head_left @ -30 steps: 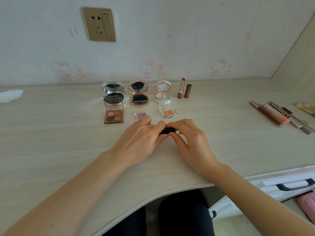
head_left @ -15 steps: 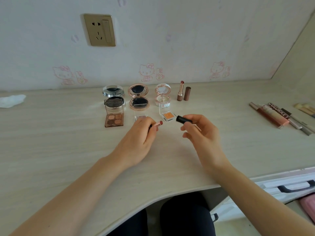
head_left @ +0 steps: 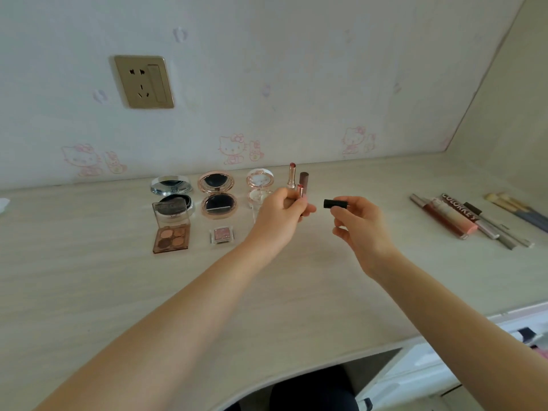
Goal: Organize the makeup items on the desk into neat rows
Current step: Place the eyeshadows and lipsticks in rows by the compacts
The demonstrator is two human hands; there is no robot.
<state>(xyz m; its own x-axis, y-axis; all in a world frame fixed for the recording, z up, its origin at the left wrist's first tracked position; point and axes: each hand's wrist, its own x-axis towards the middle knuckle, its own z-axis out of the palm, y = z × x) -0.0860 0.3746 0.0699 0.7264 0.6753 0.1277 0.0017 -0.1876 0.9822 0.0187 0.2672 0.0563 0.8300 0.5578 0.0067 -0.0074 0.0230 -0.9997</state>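
Pale wood-grain laminate desk (head_left: 89, 292) carries everything, running back to a white wall with faint pink cartoon-cat prints (head_left: 231, 148) and a brass-coloured socket plate (head_left: 143, 82). White drawer unit (head_left: 430, 372) sits under the desk's right end.

Back row is half built: silver round compact with its lid up (head_left: 172, 194), rose-gold round compact, open (head_left: 218, 194), pale pink round compact, open (head_left: 259, 188), then a standing uncapped rose-gold lipstick (head_left: 291, 175) with its brown cap (head_left: 303, 180) just beside it. Second row in front: brown four-pan eyeshadow palette (head_left: 172, 237), small clear square pan of pink shadow (head_left: 222, 235). Loose bunch of lip-gloss tubes and brushes (head_left: 462, 218) lies well apart at right, not yet sorted.

My left hand (head_left: 280, 215) grips a second small rose-gold lipstick, uncapped (head_left: 300, 190), fingers curled round its base, held upright near the standing one. My guess is I'm matching that layout, so it slots in next to it. My right hand (head_left: 360, 223) pinches its black cylindrical cap (head_left: 335, 203) at the fingertips, apart from the tube, presumably to stand alongside.
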